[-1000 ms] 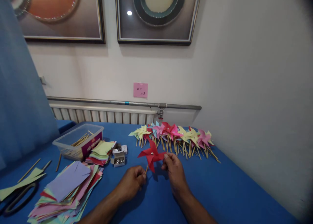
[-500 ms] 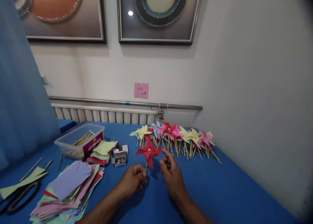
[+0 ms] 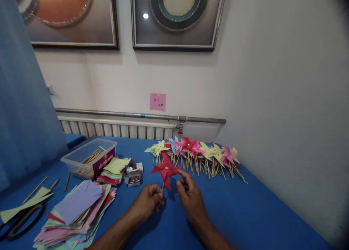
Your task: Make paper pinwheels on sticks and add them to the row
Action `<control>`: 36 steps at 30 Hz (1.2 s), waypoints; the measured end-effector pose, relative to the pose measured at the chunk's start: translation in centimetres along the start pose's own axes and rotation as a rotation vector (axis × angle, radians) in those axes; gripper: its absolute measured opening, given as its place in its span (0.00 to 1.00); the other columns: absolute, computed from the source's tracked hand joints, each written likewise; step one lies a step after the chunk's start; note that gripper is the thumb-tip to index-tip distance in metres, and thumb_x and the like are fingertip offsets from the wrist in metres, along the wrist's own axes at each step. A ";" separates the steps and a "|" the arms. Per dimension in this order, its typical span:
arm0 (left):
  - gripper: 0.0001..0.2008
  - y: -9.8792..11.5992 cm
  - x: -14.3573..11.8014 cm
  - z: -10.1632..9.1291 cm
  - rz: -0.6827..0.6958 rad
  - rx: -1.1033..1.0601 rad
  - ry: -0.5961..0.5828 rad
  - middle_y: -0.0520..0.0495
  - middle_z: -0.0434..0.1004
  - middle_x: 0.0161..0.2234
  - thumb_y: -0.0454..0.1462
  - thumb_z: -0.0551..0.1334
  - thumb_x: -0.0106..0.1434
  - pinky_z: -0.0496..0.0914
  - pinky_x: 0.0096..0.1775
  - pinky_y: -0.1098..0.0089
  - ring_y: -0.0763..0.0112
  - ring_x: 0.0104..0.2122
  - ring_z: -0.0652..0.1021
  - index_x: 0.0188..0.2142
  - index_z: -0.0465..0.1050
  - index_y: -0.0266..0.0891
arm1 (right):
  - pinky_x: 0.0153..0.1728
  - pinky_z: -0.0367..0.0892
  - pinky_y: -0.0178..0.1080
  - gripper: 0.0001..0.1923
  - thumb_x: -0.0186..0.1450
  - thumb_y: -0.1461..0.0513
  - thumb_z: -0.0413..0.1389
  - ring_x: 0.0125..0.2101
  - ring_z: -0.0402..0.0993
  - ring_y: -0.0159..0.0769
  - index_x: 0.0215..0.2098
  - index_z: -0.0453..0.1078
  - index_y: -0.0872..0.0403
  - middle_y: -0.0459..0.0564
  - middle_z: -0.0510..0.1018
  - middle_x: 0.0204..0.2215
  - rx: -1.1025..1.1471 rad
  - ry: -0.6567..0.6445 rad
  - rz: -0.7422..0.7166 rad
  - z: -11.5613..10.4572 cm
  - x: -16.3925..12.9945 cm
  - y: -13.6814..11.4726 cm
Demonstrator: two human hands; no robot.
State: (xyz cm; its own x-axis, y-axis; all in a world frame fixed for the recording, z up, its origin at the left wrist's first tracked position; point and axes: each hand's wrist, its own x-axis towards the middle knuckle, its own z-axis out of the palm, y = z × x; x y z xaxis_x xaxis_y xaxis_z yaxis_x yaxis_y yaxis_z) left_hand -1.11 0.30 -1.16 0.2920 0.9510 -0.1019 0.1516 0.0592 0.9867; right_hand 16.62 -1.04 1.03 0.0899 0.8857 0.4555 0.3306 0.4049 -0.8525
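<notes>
My left hand (image 3: 150, 200) is closed around the thin wooden stick of a red paper pinwheel (image 3: 165, 169), which stands upright over the blue table. A shiny pin head sits at the centre of the pinwheel. Just to its right is my right hand (image 3: 192, 197), with thumb and index finger apart and nothing between them. The index fingertip is at the tip of the right blade; whether it touches I cannot tell. Behind the red pinwheel lies a row of finished pinwheels (image 3: 208, 151) in yellow, pink, red and blue, their sticks pointing toward me.
At the left stand a clear plastic box (image 3: 107, 145) of sticks and two small boxes of metal pins (image 3: 133, 179). Nearer lie a stack of coloured paper (image 3: 77, 202), a smaller paper pile (image 3: 116, 168) and black-handled scissors (image 3: 25, 222). A wall borders the blue table (image 3: 261, 213).
My right hand has shifted slightly left, its index finger now at the blade's tip. The pinwheel's blades have turned very little. My left hand keeps its hold on the stick.
</notes>
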 end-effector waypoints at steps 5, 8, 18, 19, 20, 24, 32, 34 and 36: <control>0.13 0.0 0.0 0.0 0.010 -0.014 0.014 0.50 0.74 0.25 0.46 0.60 0.54 0.56 0.20 0.74 0.78 0.17 0.67 0.29 0.65 0.39 | 0.30 0.67 0.37 0.18 0.67 0.57 0.53 0.26 0.72 0.36 0.53 0.73 0.52 0.47 0.77 0.30 -0.048 -0.056 -0.014 0.2 -0.3 -0.1; 0.14 0.0 0.0 0.0 -0.007 -0.010 0.019 0.51 0.73 0.23 0.48 0.60 0.54 0.55 0.20 0.74 0.78 0.16 0.67 0.29 0.65 0.39 | 0.33 0.68 0.38 0.17 0.68 0.59 0.53 0.29 0.75 0.38 0.54 0.72 0.51 0.47 0.78 0.30 -0.090 -0.117 -0.045 0.5 -0.7 0.0; 0.15 0.3 -0.2 -0.1 0.026 -0.014 0.010 0.51 0.73 0.23 0.48 0.60 0.55 0.56 0.19 0.75 0.78 0.16 0.67 0.28 0.65 0.39 | 0.32 0.66 0.37 0.16 0.68 0.58 0.53 0.27 0.73 0.37 0.52 0.73 0.51 0.45 0.77 0.27 -0.087 -0.186 -0.095 0.9 -1.6 -0.7; 0.15 0.3 -0.2 -0.1 0.022 -0.021 0.012 0.51 0.74 0.24 0.48 0.60 0.55 0.56 0.19 0.75 0.79 0.16 0.67 0.29 0.65 0.39 | 0.31 0.66 0.37 0.15 0.69 0.57 0.53 0.26 0.73 0.36 0.51 0.73 0.51 0.45 0.76 0.26 -0.068 -0.155 -0.068 0.8 -1.5 -0.5; 0.15 0.4 -0.2 0.0 0.018 -0.032 0.012 0.51 0.75 0.25 0.49 0.60 0.55 0.56 0.18 0.75 0.79 0.15 0.67 0.29 0.65 0.39 | 0.29 0.66 0.36 0.15 0.69 0.56 0.53 0.26 0.72 0.36 0.50 0.73 0.51 0.45 0.75 0.26 -0.040 -0.126 -0.033 0.8 -1.3 -0.3; 0.15 0.3 -0.2 0.1 0.010 -0.069 -0.002 0.50 0.76 0.25 0.49 0.60 0.56 0.55 0.17 0.76 0.79 0.14 0.67 0.31 0.63 0.40 | 0.22 0.63 0.34 0.16 0.68 0.52 0.53 0.21 0.67 0.33 0.47 0.71 0.52 0.42 0.71 0.23 0.152 -0.069 0.140 0.9 -0.4 1.1; 0.09 0.5 -0.4 0.2 0.029 0.047 -0.005 0.53 0.74 0.24 0.42 0.59 0.58 0.56 0.21 0.74 0.78 0.16 0.67 0.31 0.63 0.40 | 0.24 0.66 0.34 0.20 0.66 0.52 0.54 0.24 0.69 0.34 0.53 0.68 0.52 0.44 0.72 0.27 0.164 0.025 0.093 0.7 -0.2 0.5; 0.09 0.7 -0.5 0.3 0.037 0.072 0.004 0.53 0.73 0.24 0.42 0.59 0.58 0.56 0.22 0.74 0.78 0.17 0.67 0.30 0.64 0.40 | 0.26 0.68 0.35 0.21 0.67 0.54 0.54 0.26 0.70 0.34 0.55 0.67 0.52 0.46 0.74 0.30 0.105 0.028 0.037 0.4 -0.4 -0.1; 0.09 0.8 -0.6 0.3 0.039 0.077 0.011 0.53 0.73 0.24 0.42 0.59 0.58 0.57 0.22 0.73 0.78 0.17 0.67 0.29 0.63 0.40 | 0.28 0.69 0.36 0.21 0.67 0.55 0.53 0.27 0.70 0.35 0.57 0.67 0.52 0.46 0.75 0.31 0.054 0.028 0.003 0.1 -0.5 -0.4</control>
State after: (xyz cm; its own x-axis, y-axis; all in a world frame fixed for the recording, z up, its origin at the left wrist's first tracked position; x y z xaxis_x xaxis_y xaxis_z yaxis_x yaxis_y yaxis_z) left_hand -0.89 -0.28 -0.38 0.2886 0.9554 -0.0620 0.2129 -0.0009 0.9771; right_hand 16.31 -1.62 1.13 0.1177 0.8804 0.4593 0.2794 0.4145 -0.8661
